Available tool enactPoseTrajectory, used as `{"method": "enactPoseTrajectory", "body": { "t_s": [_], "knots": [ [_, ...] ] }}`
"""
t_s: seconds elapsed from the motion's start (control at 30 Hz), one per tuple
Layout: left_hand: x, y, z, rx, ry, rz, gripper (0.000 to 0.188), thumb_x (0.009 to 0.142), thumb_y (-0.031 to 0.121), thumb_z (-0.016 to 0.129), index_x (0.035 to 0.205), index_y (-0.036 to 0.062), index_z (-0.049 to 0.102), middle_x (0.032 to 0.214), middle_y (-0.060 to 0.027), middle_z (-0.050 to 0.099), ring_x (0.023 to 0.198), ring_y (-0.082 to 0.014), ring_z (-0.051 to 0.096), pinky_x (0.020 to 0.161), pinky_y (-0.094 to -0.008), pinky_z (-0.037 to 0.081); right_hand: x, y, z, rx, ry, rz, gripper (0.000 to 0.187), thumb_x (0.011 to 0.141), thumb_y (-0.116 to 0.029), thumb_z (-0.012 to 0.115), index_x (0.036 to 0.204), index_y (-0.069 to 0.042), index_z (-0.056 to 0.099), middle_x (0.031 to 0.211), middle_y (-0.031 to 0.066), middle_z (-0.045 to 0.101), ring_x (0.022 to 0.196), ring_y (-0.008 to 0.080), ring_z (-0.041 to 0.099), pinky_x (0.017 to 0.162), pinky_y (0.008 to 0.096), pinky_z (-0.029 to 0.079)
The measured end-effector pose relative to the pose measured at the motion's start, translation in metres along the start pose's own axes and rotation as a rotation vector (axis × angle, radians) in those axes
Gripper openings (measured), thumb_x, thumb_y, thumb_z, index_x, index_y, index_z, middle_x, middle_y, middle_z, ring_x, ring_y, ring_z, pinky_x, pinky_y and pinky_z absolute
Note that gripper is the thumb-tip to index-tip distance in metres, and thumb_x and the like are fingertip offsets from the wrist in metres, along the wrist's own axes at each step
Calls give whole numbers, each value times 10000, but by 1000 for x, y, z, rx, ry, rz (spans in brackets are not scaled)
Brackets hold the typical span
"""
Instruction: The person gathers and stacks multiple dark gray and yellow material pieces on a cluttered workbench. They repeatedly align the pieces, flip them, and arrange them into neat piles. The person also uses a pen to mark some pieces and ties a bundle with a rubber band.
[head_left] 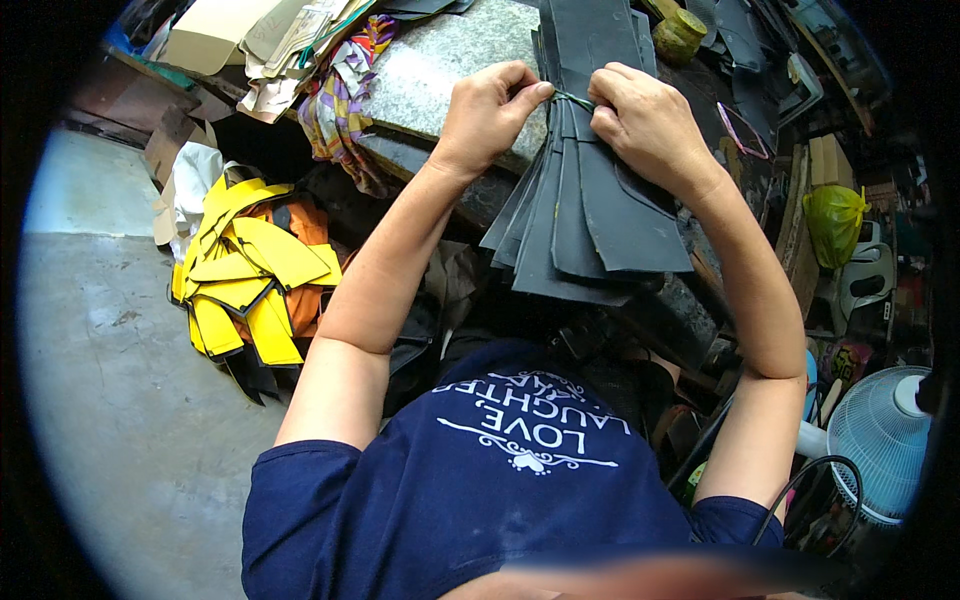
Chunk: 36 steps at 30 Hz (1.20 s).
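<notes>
A bundle of dark grey flat strips (610, 225) lies at the near edge of the worktable, its lower ends fanned out over the edge toward me. Around its middle runs a thin greenish tie (572, 99). My left hand (492, 112) pinches the tie's left end between thumb and finger. On the other side, my right hand (645, 125) is closed with curled fingers at the tie's right end, resting against the strips. The piece of tie inside the right fingers is hidden.
Yellow cut pieces (250, 265) are heaped on the left beside the grey floor (110, 400). A patterned cloth (345, 120) hangs off the table (450, 50). A yellow-green jar (679, 38) stands at the back right. Lower right are a fan (875, 440) and a yellow bag (836, 222).
</notes>
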<state>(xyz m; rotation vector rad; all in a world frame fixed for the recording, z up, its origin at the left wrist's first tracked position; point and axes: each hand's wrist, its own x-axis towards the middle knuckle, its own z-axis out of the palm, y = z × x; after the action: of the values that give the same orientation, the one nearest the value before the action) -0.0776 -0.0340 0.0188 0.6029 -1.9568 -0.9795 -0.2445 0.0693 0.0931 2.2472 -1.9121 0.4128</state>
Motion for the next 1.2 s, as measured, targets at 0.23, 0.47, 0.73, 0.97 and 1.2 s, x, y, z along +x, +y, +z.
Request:
{"method": "enactPoseTrajectory", "body": {
  "t_s": [0.23, 0.47, 0.73, 0.97, 1.2],
  "knots": [
    [-1, -3, -1, -54, -11, -58, 205, 883, 189, 688, 879, -16, 673, 704, -89, 661, 632, -113, 583, 592, -278, 476, -3, 4, -4, 328, -2, 149, 204, 857, -246, 698, 1000, -100, 694, 880, 48, 680, 794, 169, 678, 743, 309, 539],
    [-4, -5, 1, -67, -15, -77, 218, 879, 203, 681, 875, -15, 674, 725, -120, 667, 641, -157, 612, 609, -302, 488, 4, 15, 3, 484, 25, 155, 170, 884, -230, 653, 984, -101, 703, 896, 73, 681, 853, 215, 690, 763, 326, 535],
    [-6, -4, 3, 27, 23, 33, 205, 882, 197, 678, 854, -4, 647, 724, -133, 632, 645, -221, 597, 610, -326, 475, -1, 1, -2, 75, 9, 90, 222, 921, -266, 528, 994, -76, 617, 953, 105, 651, 851, 293, 659, 749, 397, 527],
    [-5, 5, 4, 118, 3, 105, 193, 878, 189, 675, 848, 3, 637, 744, -123, 628, 658, -235, 598, 609, -343, 470, 9, 7, 3, 16, -18, 113, 275, 919, -328, 571, 849, -71, 639, 764, 114, 651, 693, 297, 654, 666, 405, 526],
    [-5, 1, 2, 23, 11, 48, 200, 870, 198, 671, 833, 5, 635, 769, -153, 632, 694, -306, 627, 639, -377, 484, 1, 17, -2, 544, -47, 97, 209, 832, -202, 740, 952, -45, 670, 796, 55, 643, 713, 140, 613, 692, 291, 521]
  ]
}}
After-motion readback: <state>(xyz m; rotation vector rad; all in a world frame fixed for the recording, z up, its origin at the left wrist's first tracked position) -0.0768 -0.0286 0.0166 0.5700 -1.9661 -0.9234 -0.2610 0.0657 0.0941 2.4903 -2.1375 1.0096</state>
